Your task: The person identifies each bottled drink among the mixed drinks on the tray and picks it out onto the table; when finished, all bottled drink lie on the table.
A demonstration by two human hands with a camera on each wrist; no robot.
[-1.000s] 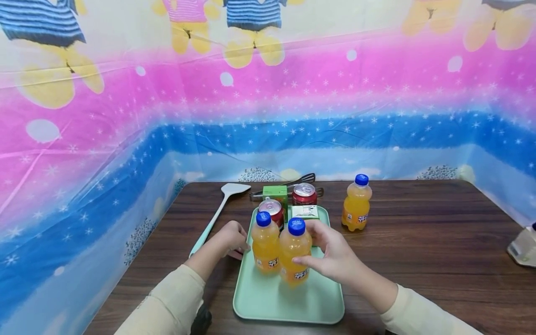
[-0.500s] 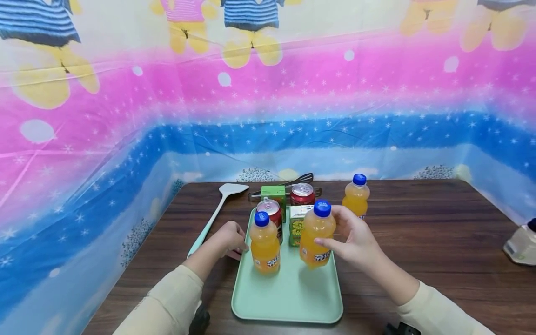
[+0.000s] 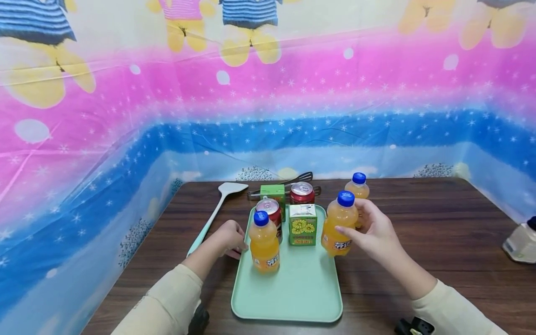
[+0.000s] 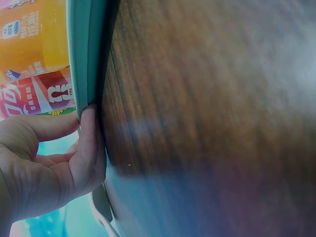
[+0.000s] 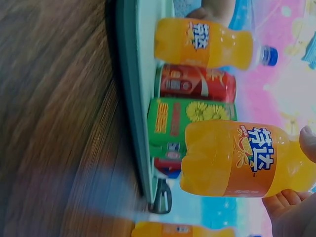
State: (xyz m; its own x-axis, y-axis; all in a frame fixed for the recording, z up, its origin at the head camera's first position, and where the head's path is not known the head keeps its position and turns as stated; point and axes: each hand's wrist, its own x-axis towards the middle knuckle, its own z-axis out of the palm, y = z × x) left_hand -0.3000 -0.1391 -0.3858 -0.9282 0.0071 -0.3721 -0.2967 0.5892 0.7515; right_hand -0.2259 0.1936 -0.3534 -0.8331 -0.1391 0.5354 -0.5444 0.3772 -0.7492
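My left hand (image 3: 230,238) pinches the left rim of the mint-green tray (image 3: 293,298); in the left wrist view its thumb lies inside the rim (image 4: 88,54) and its fingers outside. My right hand (image 3: 374,230) grips a bottle of orange soda (image 3: 338,228) with a blue cap, raised over the tray's right edge. Its base hangs free in the right wrist view. Another orange soda bottle (image 3: 264,253) stands upright on the tray's left side. Behind it is a red soda can (image 3: 274,216), and to the right a green drink carton (image 3: 303,230) with yellow flowers.
Another green carton (image 3: 272,190) and red can (image 3: 302,195) stand at the tray's far end. A third orange bottle (image 3: 357,188) is partly hidden behind my right hand. A white-headed turner (image 3: 217,204) lies left, dark slotted utensils (image 3: 303,177) behind. A dark-capped container (image 3: 521,244) stands far right.
My right hand has lifted the orange soda bottle from beside the other one and carried it right to the tray's edge, uncovering the flowered carton. The left hand has stayed at the rim.
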